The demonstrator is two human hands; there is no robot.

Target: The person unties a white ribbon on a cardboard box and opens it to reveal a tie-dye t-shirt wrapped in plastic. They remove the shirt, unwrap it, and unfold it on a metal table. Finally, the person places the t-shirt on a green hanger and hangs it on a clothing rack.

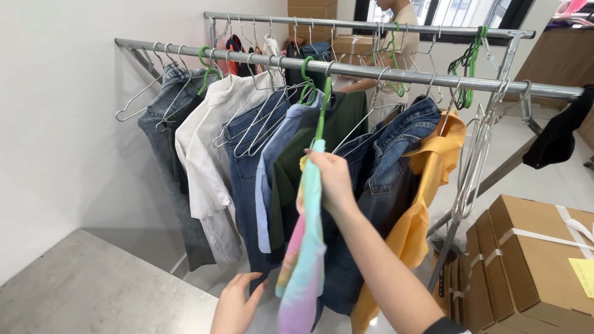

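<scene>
My right hand (334, 179) grips the top of a pastel tie-dye garment (303, 260) on a green hanger (320, 117), whose hook sits at the near metal rail (433, 79). Lower down, my left hand (236, 303) is open, fingers spread, just left of the garment's hem and close to a pair of dark jeans (247, 179). Around the tie-dye piece hang a light blue shirt (272, 167), a dark green shirt (297, 154), a denim jacket (390, 167) and a yellow shirt (427, 204).
A white shirt (207, 142) and grey jeans (164, 130) hang at the rack's left end beside a white wall. Several empty wire hangers (476, 154) hang at the right. Strapped cardboard boxes (532, 253) stand at lower right. A second rail (371, 25) and another person (402, 37) are behind.
</scene>
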